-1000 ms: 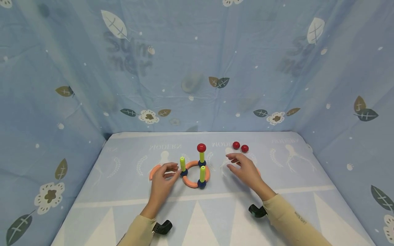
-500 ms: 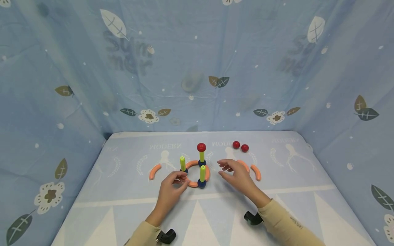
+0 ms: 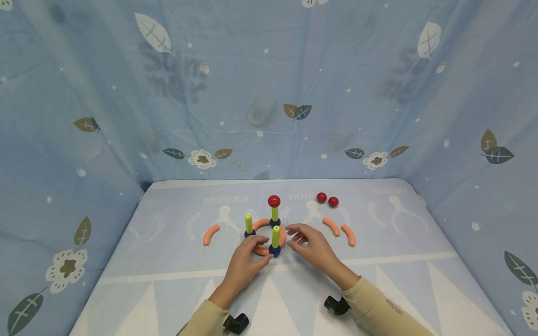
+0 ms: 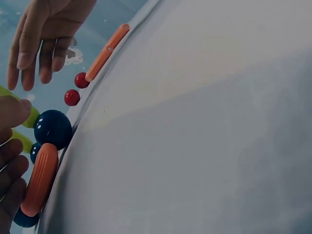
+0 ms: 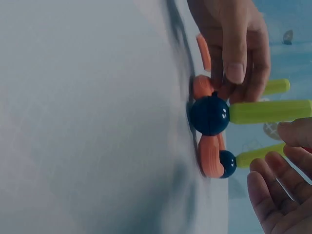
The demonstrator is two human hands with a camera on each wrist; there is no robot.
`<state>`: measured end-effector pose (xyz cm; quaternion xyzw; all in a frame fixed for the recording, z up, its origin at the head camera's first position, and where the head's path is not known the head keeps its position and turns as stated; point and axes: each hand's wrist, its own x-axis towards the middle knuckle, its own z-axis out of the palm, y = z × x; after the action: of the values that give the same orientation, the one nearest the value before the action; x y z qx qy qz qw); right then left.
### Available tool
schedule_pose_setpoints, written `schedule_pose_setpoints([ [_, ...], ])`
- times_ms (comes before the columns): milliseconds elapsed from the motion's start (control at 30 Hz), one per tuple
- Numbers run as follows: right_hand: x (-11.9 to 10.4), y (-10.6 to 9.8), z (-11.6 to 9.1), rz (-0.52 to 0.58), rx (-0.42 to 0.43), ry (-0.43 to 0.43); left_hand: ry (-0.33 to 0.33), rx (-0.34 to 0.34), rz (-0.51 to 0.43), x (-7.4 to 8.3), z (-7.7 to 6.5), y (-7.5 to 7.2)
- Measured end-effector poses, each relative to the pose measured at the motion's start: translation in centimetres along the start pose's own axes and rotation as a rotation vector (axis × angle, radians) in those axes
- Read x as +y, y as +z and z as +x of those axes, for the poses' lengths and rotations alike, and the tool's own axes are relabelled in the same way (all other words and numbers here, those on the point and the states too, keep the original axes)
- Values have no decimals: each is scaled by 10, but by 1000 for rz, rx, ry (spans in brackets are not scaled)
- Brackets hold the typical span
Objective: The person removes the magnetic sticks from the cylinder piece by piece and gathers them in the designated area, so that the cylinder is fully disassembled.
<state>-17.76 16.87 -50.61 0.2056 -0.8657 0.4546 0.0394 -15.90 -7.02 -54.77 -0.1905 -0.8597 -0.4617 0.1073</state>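
From far away I watch the surface (image 3: 168, 261). The left grip (image 3: 244, 266), its thumb and fingers apart, is at the near left part of the orange ring (image 3: 282, 237); if it touches, I cannot tell. The right grip (image 3: 311, 246), also apart, is near the right part. Three yellow rods (image 3: 275, 237) stand upright on blue balls (image 3: 275, 251); a red ball (image 3: 274, 201) tops the farthest.

Your head view is evenly bright, with soft shadows on the pale blue-and-white patterned tabletop (image 3: 176, 259). Your wrist views are dimmer, small white glints marking a glossy dark-blue plastic ball (image 4: 52, 129).
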Motion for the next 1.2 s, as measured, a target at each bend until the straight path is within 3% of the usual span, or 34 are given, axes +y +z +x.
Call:
schedule_pose_setpoints([
  [200, -4, 11, 2, 47, -16, -12, 39, 5, 84, -1, 5, 6],
  [567, -4, 27, 7, 76, -27, -6, 21, 19, 155, -1, 9, 12],
  [1200, -7, 29, 10, 107, -42, 39, 22, 38, 149, -1, 9, 13],
])
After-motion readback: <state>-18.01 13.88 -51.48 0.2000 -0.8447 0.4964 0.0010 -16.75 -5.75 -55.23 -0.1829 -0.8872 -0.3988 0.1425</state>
